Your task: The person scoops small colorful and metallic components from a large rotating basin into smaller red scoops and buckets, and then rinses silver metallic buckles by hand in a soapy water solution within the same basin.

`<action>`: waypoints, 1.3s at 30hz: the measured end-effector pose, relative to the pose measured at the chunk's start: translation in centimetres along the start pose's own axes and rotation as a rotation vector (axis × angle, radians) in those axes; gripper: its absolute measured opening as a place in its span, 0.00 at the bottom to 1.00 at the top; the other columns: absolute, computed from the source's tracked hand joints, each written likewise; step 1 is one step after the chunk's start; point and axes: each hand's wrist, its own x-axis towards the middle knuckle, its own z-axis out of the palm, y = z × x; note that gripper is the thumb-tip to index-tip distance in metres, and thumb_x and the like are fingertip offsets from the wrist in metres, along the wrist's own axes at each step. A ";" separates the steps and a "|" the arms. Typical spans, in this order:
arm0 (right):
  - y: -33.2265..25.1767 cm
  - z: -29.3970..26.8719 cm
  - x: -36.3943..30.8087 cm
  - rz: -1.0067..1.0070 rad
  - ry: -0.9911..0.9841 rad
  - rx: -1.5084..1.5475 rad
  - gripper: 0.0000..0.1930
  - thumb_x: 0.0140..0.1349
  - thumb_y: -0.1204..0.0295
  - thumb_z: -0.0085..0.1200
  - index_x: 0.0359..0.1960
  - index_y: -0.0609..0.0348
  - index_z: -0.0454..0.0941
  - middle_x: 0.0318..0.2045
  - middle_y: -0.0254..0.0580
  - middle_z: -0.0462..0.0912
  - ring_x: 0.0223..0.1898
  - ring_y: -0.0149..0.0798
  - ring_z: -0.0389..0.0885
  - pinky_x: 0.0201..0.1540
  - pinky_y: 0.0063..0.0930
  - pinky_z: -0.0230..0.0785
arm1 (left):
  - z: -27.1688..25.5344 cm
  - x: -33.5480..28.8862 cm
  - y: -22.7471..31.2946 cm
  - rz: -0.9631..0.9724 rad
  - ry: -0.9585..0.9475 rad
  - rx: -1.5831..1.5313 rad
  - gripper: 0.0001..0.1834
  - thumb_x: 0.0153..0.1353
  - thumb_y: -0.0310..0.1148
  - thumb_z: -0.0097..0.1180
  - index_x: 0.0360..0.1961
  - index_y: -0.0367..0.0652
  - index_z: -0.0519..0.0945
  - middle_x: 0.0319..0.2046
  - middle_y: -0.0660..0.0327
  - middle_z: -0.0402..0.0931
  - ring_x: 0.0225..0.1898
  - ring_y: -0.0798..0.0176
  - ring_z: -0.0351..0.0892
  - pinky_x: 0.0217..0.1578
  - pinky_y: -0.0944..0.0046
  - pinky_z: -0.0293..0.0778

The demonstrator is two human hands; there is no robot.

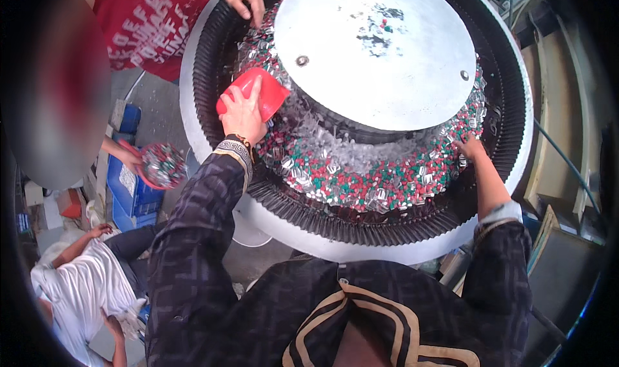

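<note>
From where I stand, the left hand (244,118) grips a red scoop (275,98) over the left side of a black ribbed tub (335,228) holding small coloured pieces (367,190). The right hand (472,149) reaches the pieces opposite; its fingers' spread I cannot tell.

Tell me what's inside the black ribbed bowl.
Small red, green and white pieces with silvery bits surround the round white cover. The cover, upper pieces and red container in the left hand hide whatever lies beneath.
</note>
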 end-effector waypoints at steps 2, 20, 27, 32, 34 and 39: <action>0.3 1.5 0.9 0.123 0.001 0.089 0.47 0.46 0.41 0.58 0.65 0.51 0.54 0.57 0.59 0.68 0.58 0.58 0.65 0.59 0.43 0.60 | 2.3 1.5 0.4 0.028 -0.058 0.050 0.54 0.36 0.29 0.62 0.66 0.61 0.50 0.48 0.45 0.58 0.48 0.38 0.65 0.44 0.49 0.75; -13.4 8.0 -11.1 0.170 -0.658 1.078 0.50 0.47 0.42 0.55 0.68 0.49 0.45 0.67 0.52 0.51 0.66 0.48 0.51 0.62 0.52 0.49 | 4.1 -4.1 4.2 0.154 -0.723 -0.563 0.59 0.32 0.40 0.65 0.67 0.49 0.45 0.51 0.31 0.57 0.51 0.32 0.66 0.54 0.50 0.67; -23.2 7.6 -19.2 0.277 -0.698 1.243 0.56 0.45 0.44 0.59 0.69 0.50 0.37 0.68 0.53 0.47 0.68 0.53 0.46 0.63 0.60 0.43 | 9.5 -8.6 7.7 -0.020 -0.727 -1.174 0.50 0.35 0.25 0.58 0.63 0.37 0.50 0.46 0.46 0.69 0.45 0.53 0.72 0.43 0.59 0.74; -27.8 5.9 -23.3 0.048 -0.479 1.301 0.53 0.45 0.41 0.57 0.68 0.58 0.46 0.66 0.58 0.50 0.67 0.56 0.51 0.64 0.48 0.49 | 7.9 -8.9 8.1 -0.065 -0.822 -1.420 0.50 0.39 0.21 0.51 0.65 0.37 0.42 0.40 0.52 0.70 0.36 0.61 0.73 0.36 0.65 0.73; -28.4 5.7 -24.6 -0.007 -0.364 1.072 0.49 0.48 0.40 0.54 0.66 0.54 0.51 0.65 0.63 0.51 0.65 0.60 0.52 0.65 0.46 0.49 | 3.5 -8.7 7.5 -0.114 -0.942 -1.574 0.49 0.40 0.21 0.49 0.66 0.39 0.42 0.41 0.53 0.70 0.35 0.63 0.73 0.36 0.67 0.73; -29.0 -0.8 -30.3 -0.138 -0.268 0.975 0.47 0.50 0.42 0.55 0.67 0.52 0.50 0.67 0.63 0.43 0.68 0.64 0.39 0.67 0.50 0.40 | -0.5 -9.2 4.5 -0.027 -1.017 -1.733 0.47 0.41 0.22 0.46 0.67 0.45 0.45 0.48 0.57 0.66 0.39 0.68 0.70 0.38 0.70 0.71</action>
